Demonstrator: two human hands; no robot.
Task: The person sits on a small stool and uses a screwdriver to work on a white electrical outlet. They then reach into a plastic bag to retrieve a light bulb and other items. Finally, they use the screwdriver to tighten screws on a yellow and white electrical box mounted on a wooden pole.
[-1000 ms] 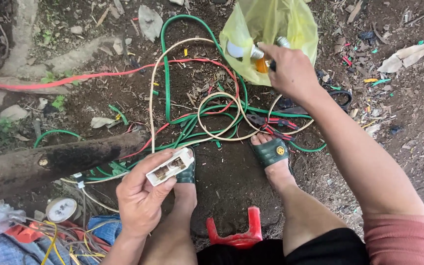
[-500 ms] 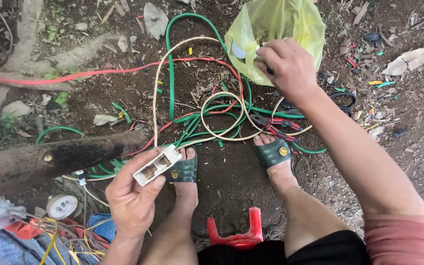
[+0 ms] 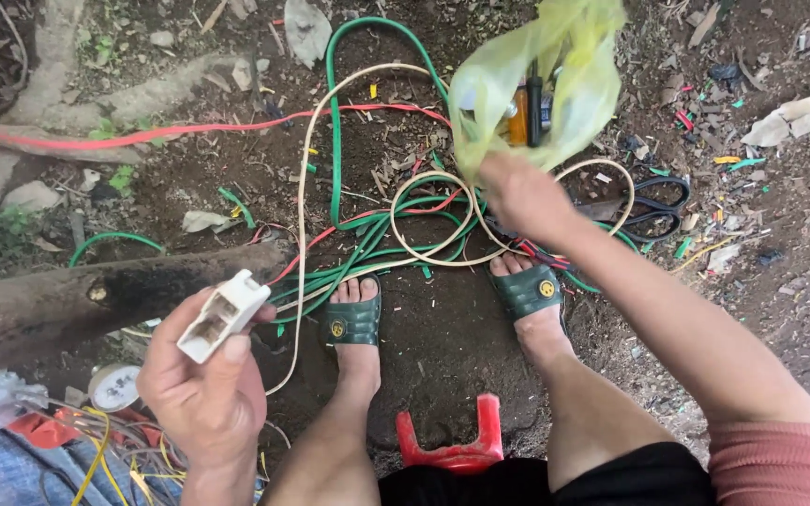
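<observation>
Left hand [image 3: 206, 403], at 8 o'clock, grip pinching a white socket block [image 3: 222, 316]. Right hand [image 3: 522, 197], at 1 o'clock, grip closed on a yellow plastic bag [image 3: 569, 89] of tools — best held by its gathered base, above the coiled wires [image 3: 396, 239], lest it spill.

Wire-strewn dirt ground [image 3: 442, 347], scissors [image 3: 653, 201]

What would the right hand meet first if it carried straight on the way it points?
The right hand points up the picture at the yellow plastic bag, which it seems already to grip at its lower edge. The tools inside come next, though depth is unclear.
</observation>
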